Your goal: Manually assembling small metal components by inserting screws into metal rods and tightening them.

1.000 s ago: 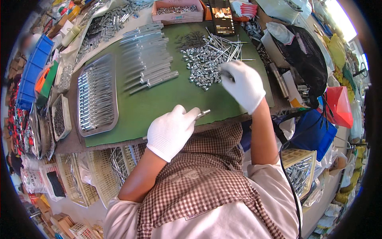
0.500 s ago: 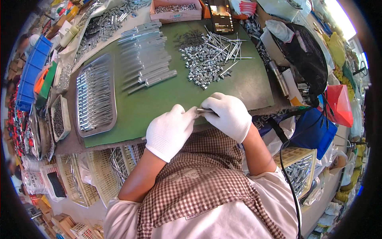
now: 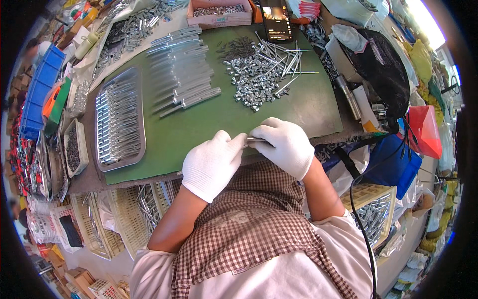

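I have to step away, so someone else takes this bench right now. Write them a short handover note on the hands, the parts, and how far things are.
Left hand: gloved, pinching one end of a small metal piece at the near edge of the green mat.
Right hand: gloved, holding the other end; both hands meet over the piece.
Parts: loose pile of small metal bits and thin rods at the far right of the mat.
Done: a row of metal bars lies mid-mat, and the metal tray on the left is full of them.
Left: the loose pile is still large.
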A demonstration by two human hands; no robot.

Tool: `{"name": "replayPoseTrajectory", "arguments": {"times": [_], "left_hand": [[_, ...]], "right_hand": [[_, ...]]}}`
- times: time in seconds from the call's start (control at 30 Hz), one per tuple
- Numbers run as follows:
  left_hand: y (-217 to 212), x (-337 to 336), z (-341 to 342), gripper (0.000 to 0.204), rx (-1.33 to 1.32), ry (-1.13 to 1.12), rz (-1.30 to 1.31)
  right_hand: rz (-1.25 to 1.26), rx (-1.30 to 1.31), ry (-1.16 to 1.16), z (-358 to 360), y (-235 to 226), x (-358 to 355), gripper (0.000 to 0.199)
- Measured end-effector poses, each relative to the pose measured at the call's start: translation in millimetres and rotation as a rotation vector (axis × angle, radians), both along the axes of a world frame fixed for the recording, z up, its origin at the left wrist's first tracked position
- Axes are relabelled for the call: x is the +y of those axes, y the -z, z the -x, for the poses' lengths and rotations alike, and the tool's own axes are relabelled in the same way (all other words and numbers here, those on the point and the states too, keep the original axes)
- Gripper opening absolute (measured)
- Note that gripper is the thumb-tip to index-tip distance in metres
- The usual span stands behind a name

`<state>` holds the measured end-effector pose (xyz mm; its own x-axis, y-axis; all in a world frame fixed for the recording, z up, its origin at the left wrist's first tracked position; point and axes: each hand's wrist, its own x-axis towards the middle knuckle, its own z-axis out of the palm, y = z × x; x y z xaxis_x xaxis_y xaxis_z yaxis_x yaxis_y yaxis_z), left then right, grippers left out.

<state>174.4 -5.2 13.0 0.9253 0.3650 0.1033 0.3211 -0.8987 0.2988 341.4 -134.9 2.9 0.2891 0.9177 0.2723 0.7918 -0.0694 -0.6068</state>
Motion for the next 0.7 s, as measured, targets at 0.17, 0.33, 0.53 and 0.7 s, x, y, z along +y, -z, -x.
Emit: {"name": "replayPoseTrajectory", "arguments": {"times": [0.17, 0.33, 0.53, 0.7], "left_hand": [[-1, -1, 0, 0.014, 0.008, 0.006, -0.013], [-2, -1, -1, 0.014, 0.037, -0.003, -0.002], [2, -2, 0, 0.016, -0.003, -0.01, -0.008], [-1, -1, 0, 0.017, 0.041, -0.003, -0.037]], "right_hand": [[-0.133, -0.111, 0.295, -40, -2, -1, 0.012], [-0.064, -0.169, 0.524, -84, 17, 11, 0.017], [0.14, -0.213, 0.533, -80, 13, 12, 0.02], [0.234, -0.314, 0.501, -78, 6, 12, 0.02]]}}
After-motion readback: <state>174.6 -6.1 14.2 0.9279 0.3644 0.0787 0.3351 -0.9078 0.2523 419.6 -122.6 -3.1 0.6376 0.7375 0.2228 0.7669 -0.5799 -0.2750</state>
